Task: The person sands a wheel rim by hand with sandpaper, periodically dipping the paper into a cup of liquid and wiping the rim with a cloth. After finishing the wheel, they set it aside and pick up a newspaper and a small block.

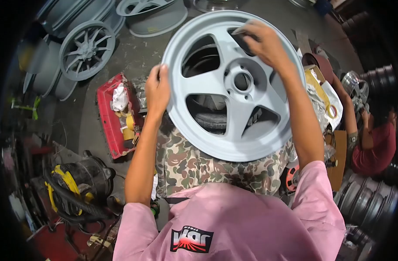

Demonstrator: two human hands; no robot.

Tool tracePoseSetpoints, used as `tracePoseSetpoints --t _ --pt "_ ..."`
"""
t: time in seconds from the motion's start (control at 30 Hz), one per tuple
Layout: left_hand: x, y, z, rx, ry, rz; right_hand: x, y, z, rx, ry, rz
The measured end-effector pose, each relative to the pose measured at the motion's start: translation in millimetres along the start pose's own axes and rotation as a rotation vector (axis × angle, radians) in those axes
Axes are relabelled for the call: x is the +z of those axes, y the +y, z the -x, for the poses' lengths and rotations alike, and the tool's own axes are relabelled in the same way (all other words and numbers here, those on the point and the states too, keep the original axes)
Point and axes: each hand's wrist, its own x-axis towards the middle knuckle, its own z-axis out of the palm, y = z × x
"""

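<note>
A grey five-spoke wheel rim [202, 84] is tilted up in front of me, above my lap in camouflage trousers [186, 161]. My left hand [157, 92] is closed on its outer edge at the left, with the fingertips partly hidden. Over the upper right spokes is my right hand [265, 43], slightly blurred, its fingers closed on a thin grey sheet [240, 29] against the wheel face. Through the gaps between the spokes a dark tyre [209, 122] shows underneath.
To the left lies a red tray [104, 116] with tape and crumpled paper. A black and yellow vacuum cleaner [88, 176] with a hose stands lower left. More grey wheels [87, 50] rest at the upper left. At the right another person [375, 150] sits near stacked rims [366, 200].
</note>
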Motion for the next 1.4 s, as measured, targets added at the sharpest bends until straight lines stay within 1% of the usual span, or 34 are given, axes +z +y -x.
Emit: tracePoseSetpoints --t 0.03,0.1,0.17,0.2,0.23,0.3,0.33,0.37,0.4,0.43,0.47,0.5,0.53,0.57,0.63,0.67,0.7,0.77,0.8,0.83,0.9,0.93,0.97,1.03,1.1,1.13,1.2,1.23,1.3,1.33,1.4 --pt "-8.1 7.3 18.0 -0.033 0.025 -0.014 -20.6 6.6 15.9 0.055 0.070 0.001" --pt "-26.2 4.3 55.6 -0.250 -0.088 -0.190 -64.8 20.8 55.0 0.225 0.112 0.080" --pt "-15.6 2.3 85.3 -0.166 -0.111 -0.022 -93.9 40.0 102.1 0.324 0.203 -0.030" --pt "-9.4 -3.1 82.7 -0.185 -0.060 0.057 -106.5 41.8 125.6 0.383 0.221 -0.023" --pt "-11.6 -10.1 79.9 -0.172 -0.056 0.056 -117.9 38.8 149.1 0.437 0.246 -0.018" --pt "-13.8 -20.7 41.4 -0.197 -0.117 -0.014 -132.4 33.4 194.4 0.450 0.303 0.114" --pt "-17.5 -15.9 22.2 -0.132 -0.116 -0.131 -138.6 18.5 210.3 0.518 0.321 0.115" --pt "-11.7 -50.8 -7.5 -0.045 -0.092 -0.273 -143.8 8.4 223.4 0.590 0.328 0.113" --pt "-10.3 -34.6 -26.9 0.018 -0.108 -0.139 -146.7 6.2 237.3 0.596 0.318 0.116" --pt "-10.3 -39.9 -52.7 -0.089 -0.198 -0.201 -146.7 7.6 256.3 0.642 0.354 0.116" --pt "-2.2 -33.2 -67.2 -0.045 -0.164 -0.169 -143.7 8.9 269.9 0.679 0.395 0.111" --pt "2.7 -42.2 -87.6 -0.097 -0.189 -0.190 -138.5 7.5 276.7 0.665 0.390 0.096" --pt "6.1 -46.4 -104.2 -0.061 -0.163 -0.342 -132.3 3.6 284.4 0.767 0.407 0.046" --pt "4.9 -36.3 -109.3 -0.030 -0.170 -0.391 -124.7 -0.2 290.9 0.870 0.427 -0.004" --pt "0.7 -19.5 -111.4 0.012 -0.160 -0.597 -100.3 -7.7 291.4 0.829 0.575 -0.230" --pt "0.0 -11.5 -105.9 -0.020 -0.158 -0.645 -90.9 -12.6 292.0 0.824 0.588 -0.174" --pt "-2.5 -10.5 -100.8 -0.011 -0.155 -0.649 -86.0 -20.8 289.4 0.823 0.597 -0.178" --pt "1.5 -14.3 -88.3 0.383 0.171 -0.541 -77.8 -35.8 287.2 0.880 0.474 -0.155" --pt "0.2 0.3 -80.5 0.537 0.239 -0.615 -76.7 -40.7 286.7 0.852 0.442 -0.119" --pt "-0.4 14.5 -67.9 0.536 0.236 -0.617 -75.6 -42.2 290.2 0.855 0.442 -0.120" --pt "-0.3 39.8 -33.7 0.747 -0.064 -0.413 -69.3 -44.4 298.6 0.898 0.467 -0.101" --pt "2.3 48.3 -10.3 0.739 -0.241 -0.331 -66.2 -43.0 305.4 0.841 0.461 -0.024" --pt "6.3 56.9 15.2 0.724 -0.416 -0.247 -62.7 -44.7 310.6 0.842 0.461 -0.031" --pt "17.7 81.9 58.2 0.809 -0.571 -0.198 -58.3 -48.0 318.2 0.923 0.480 -0.168" --pt "41.5 86.2 86.3 0.869 -0.571 -0.233 -48.1 -48.0 323.8 0.929 0.497 -0.215" --pt "51.2 92.2 91.1 0.867 -0.570 -0.233 -43.3 -47.9 327.2 0.941 0.515 -0.258" --pt "69.9 106.4 93.7 0.638 -0.760 -0.524 -37.7 -46.7 333.3 0.934 0.499 -0.262" --pt "81.4 114.4 93.9 0.639 -0.758 -0.521 -36.9 -47.1 335.1 0.927 0.483 -0.265" --pt "106.1 129.6 91.1 0.431 -0.968 -0.656 -37.7 -51.1 335.1 0.913 0.492 -0.257" --pt "120.5 134.8 88.3 0.425 -0.958 -0.653 -39.3 -53.2 334.8 0.916 0.459 -0.236" --pt "146.6 140.4 86.5 0.290 -1.103 -0.536 -43.8 -57.3 334.9 0.931 0.374 -0.169"
